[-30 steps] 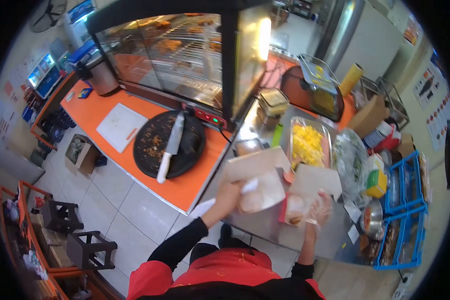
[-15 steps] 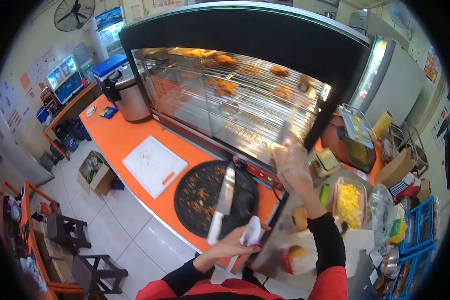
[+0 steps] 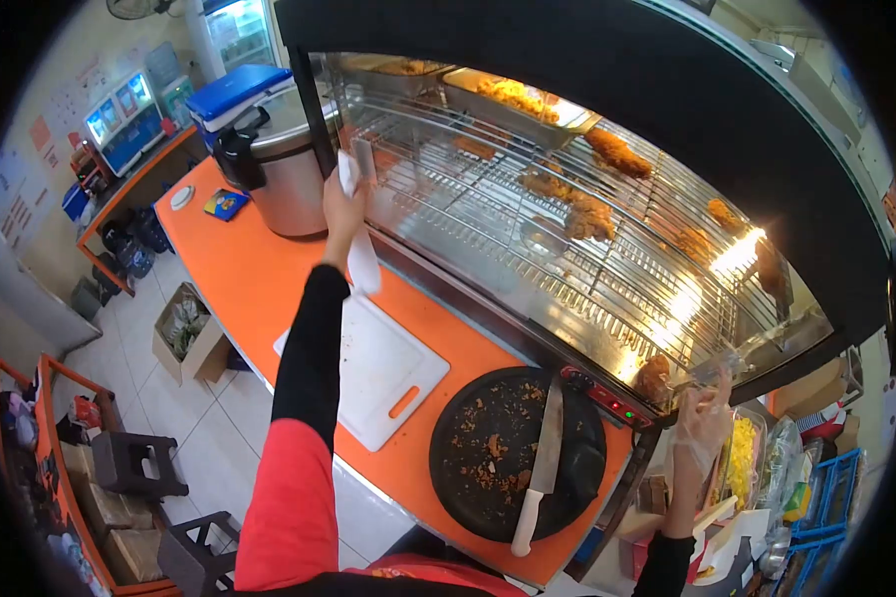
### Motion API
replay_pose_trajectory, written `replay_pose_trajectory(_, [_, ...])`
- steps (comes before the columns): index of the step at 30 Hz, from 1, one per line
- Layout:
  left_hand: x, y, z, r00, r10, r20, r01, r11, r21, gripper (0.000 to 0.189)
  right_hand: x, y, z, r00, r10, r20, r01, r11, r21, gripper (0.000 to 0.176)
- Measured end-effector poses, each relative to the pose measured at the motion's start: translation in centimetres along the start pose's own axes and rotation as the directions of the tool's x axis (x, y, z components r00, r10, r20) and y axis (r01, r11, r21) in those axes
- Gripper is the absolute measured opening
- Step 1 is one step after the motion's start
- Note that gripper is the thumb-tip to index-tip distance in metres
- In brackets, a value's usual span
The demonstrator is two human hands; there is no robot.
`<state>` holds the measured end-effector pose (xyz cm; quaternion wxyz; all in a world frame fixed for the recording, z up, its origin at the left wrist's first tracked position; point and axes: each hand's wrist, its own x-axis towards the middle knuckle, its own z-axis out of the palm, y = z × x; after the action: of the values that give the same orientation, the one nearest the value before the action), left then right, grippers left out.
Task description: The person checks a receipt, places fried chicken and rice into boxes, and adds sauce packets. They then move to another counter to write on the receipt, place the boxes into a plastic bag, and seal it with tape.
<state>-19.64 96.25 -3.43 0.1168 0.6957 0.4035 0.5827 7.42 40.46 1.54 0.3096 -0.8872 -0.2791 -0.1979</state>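
Observation:
My left hand (image 3: 342,214) reaches to the left end of the warming cabinet's glass front (image 3: 448,219). Its fingers are closed on a piece of white paper (image 3: 347,173), beside the upright handle on the glass; a white strip hangs below the wrist. My right hand (image 3: 702,423), in a clear plastic glove, is at the cabinet's lower right corner. Its fingers are curled round what look like metal tongs (image 3: 712,374), partly lost in glare. Beside their tips is a piece of fried chicken (image 3: 653,378). More fried chicken (image 3: 589,217) lies on the wire racks.
On the orange counter (image 3: 234,274) are a white cutting board (image 3: 388,370) and a round black tray (image 3: 468,497) with crumbs and a knife (image 3: 545,458). A steel cooker (image 3: 287,189) stands at the left. A container of yellow shreds (image 3: 742,463) is at the right.
My left hand has moved from in front of my body up and left to the glass front, with the white paper. My right hand has come lower and right. The view has shifted closer to the cabinet.

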Motion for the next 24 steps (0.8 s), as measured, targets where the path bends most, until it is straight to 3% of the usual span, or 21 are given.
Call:
replay_pose_trajectory(3, [1.3,-1.0,2.3,0.992,-0.067,0.108,0.084,0.984,-0.155,0.044,-1.9,-3.1,-2.9,0.991,-0.091,-0.094,0.104,0.984,0.144,0.044])
replay_pose_trajectory(6, [0.8,0.2,2.2,0.978,-0.160,0.133,0.191,0.942,-0.276,0.043,-4.1,-2.5,-5.4,0.998,0.058,-0.006,-0.058,0.997,-0.046,0.040])
replay_pose_trajectory(7, [0.6,0.6,1.9,0.972,-0.176,0.157,0.215,0.935,-0.282,0.042,-4.7,-1.9,-5.8,0.999,0.039,0.015,-0.039,0.999,0.017,0.034])
replay_pose_trajectory(9, [-0.4,1.5,1.8,0.960,-0.183,0.211,0.238,0.931,-0.278,0.039,-5.0,-4.1,-6.2,0.999,-0.033,0.038,0.031,0.998,0.056,0.029])
replay_pose_trajectory(10, [-1.1,2.6,1.6,0.970,-0.115,0.216,0.170,0.952,-0.256,0.039,-5.2,-5.8,-6.2,0.997,-0.068,0.041,0.064,0.995,0.079,0.027])
replay_pose_trajectory(13, [-4.0,6.3,1.2,0.933,-0.058,0.356,0.181,0.929,-0.322,0.042,-5.2,-13.8,-4.4,0.955,-0.284,0.088,0.277,0.957,0.085,0.021])
replay_pose_trajectory(14, [-5.0,7.4,1.2,0.912,-0.057,0.405,0.214,0.910,-0.354,0.044,-5.1,-16.7,-2.9,0.926,-0.371,0.076,0.351,0.915,0.199,0.018])
replay_pose_trajectory(16, [-6.0,10.3,-0.8,0.787,-0.077,0.612,0.382,0.840,-0.386,0.050,-4.6,-23.5,-0.6,0.841,-0.512,0.174,0.465,0.849,0.251,0.018])
replay_pose_trajectory(18, [-7.2,9.2,-0.7,0.592,-0.001,0.806,0.553,0.728,-0.405,0.055,-4.4,-29.5,2.8,0.763,-0.605,0.228,0.533,0.788,0.308,0.021])
replay_pose_trajectory(19, [-8.0,7.6,-0.9,0.617,0.066,0.784,0.514,0.721,-0.465,0.057,-4.5,-32.2,5.0,0.738,-0.633,0.234,0.552,0.766,0.330,0.025])
replay_pose_trajectory(21, [-8.2,4.7,-2.9,0.523,0.057,0.850,0.694,0.551,-0.464,0.061,-3.5,-36.9,9.7,0.721,-0.638,0.271,0.528,0.758,0.382,0.028])
replay_pose_trajectory(22, [-7.7,3.0,-4.9,0.380,0.009,0.925,0.863,0.358,-0.358,0.063,-2.5,-39.4,12.3,0.743,-0.620,0.251,0.511,0.768,0.386,0.029])
replay_pose_trajectory(23, [-7.4,0.9,-6.7,0.294,-0.032,0.955,0.942,0.178,-0.284,0.064,-1.1,-41.6,14.9,0.762,-0.602,0.238,0.492,0.778,0.392,0.031])
replay_pose_trajectory(24, [-7.2,-1.2,-8.6,0.194,-0.061,0.979,0.981,-0.013,-0.196,0.066,0.4,-43.1,17.5,0.773,-0.610,0.175,0.577,0.791,0.206,0.033])
